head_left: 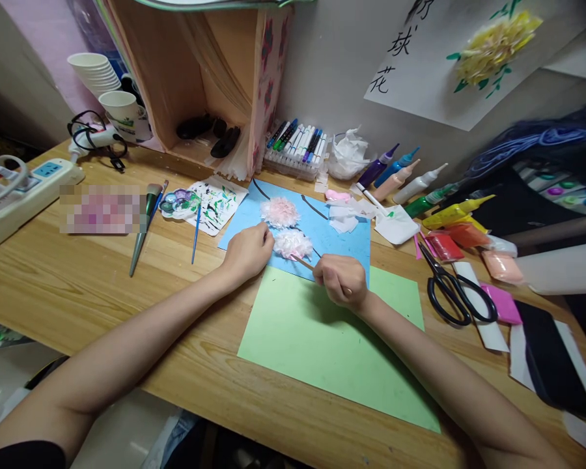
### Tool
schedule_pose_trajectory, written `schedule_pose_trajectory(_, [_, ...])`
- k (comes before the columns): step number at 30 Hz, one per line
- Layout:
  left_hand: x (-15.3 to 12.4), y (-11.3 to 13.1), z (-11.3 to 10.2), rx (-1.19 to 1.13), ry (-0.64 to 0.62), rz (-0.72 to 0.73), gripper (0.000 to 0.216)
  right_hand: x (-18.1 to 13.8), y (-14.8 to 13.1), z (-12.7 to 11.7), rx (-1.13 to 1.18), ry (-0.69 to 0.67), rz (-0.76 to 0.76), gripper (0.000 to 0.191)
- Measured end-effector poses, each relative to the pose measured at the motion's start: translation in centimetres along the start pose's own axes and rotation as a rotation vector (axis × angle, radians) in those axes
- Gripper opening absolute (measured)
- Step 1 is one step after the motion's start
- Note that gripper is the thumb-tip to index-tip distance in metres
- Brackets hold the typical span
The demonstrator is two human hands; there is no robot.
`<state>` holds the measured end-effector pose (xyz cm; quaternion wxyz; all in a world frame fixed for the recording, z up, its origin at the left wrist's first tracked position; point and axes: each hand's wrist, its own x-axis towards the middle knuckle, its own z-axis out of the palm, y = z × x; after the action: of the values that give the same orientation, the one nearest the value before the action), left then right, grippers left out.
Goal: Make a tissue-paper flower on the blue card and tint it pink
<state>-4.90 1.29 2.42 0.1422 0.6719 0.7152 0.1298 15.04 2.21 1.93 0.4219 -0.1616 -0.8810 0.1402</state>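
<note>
A blue sheet of paper (344, 244) carries two fluffy tissue-paper flowers, a pink flower (279, 212) above and a paler pink-white flower (293, 243) below. Painted dark curved lines also show on the sheet. My right hand (340, 279) is wrapped round a thin wooden stick (303, 263), whose tip touches the lower edge of the paler flower. Beside both flowers, my left hand (248, 251) rests at the blue sheet's left side with its fingers curled closed; anything in them is hidden. Under the right forearm lies a green sheet (332, 345).
Torn white tissue (344, 215) lies on the blue sheet's upper right. Several paint bottles (395, 179) stand behind, and scissors (452, 286) lie to the right. Brushes (144, 228), a paint-stained paper (219, 202) and a power strip (29, 195) are on the left. A marker box (295, 159) sits at the back.
</note>
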Motion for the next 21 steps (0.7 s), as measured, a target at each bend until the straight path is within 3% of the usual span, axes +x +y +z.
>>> schedule_pose_trajectory(9, [0.3,-0.4,-0.1,-0.093,0.005,0.013,0.026,0.6,0.5,0.1,0.027,0.013,0.077,0.042])
schedule_pose_trajectory(15, [-0.3,-0.2,-1.3,-0.235,-0.062,-0.016,0.029,0.8,0.3,0.1,0.123,0.101,0.374,0.053])
schedule_pose_trajectory(21, [-2.2,1.4,-2.2,-0.186,-0.115,-0.046,0.025,0.4,0.5,0.2,0.306,0.195,0.568,0.055])
